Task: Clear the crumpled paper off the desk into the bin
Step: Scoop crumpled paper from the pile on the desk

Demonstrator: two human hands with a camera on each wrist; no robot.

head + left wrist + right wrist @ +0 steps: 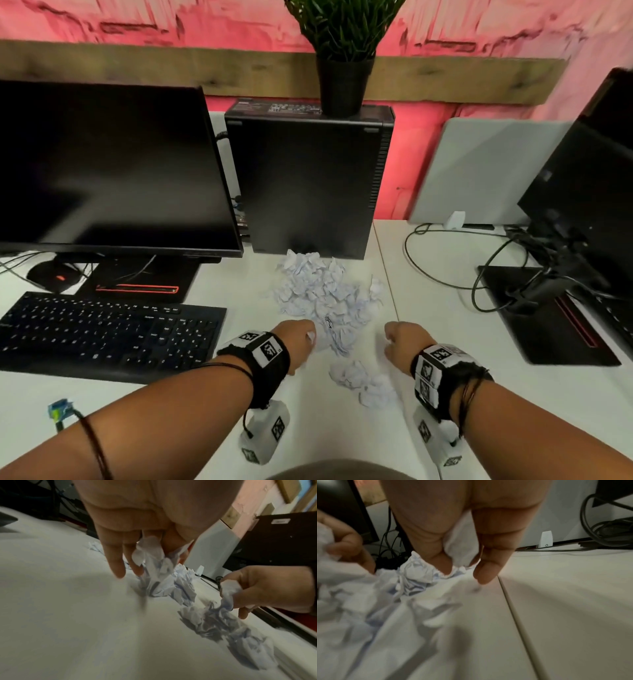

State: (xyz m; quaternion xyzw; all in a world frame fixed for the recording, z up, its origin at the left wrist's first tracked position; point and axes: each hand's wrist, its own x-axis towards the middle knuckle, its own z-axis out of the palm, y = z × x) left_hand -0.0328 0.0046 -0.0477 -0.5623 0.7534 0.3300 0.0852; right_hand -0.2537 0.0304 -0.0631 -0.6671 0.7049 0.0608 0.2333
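Observation:
A heap of crumpled white paper [318, 294] lies on the white desk [445, 342] in front of the black computer tower. A few more wads [363, 380] sit nearer me, between my wrists. My left hand [303, 337] is at the heap's near left edge, and its fingers grip a crumpled piece [150, 558]. At the near right edge my right hand [394, 342] pinches another piece [462, 545] between thumb and fingers. Each wrist view also shows the other hand holding paper [228, 592]. No bin is in view.
A black monitor [102, 164], keyboard [102, 332] and mouse [51, 274] fill the left of the desk. The tower [308, 185] carries a potted plant [342, 85]. At the right are a second monitor [582, 205] and loose cables [445, 267]. A seam [387, 274] divides two desktops.

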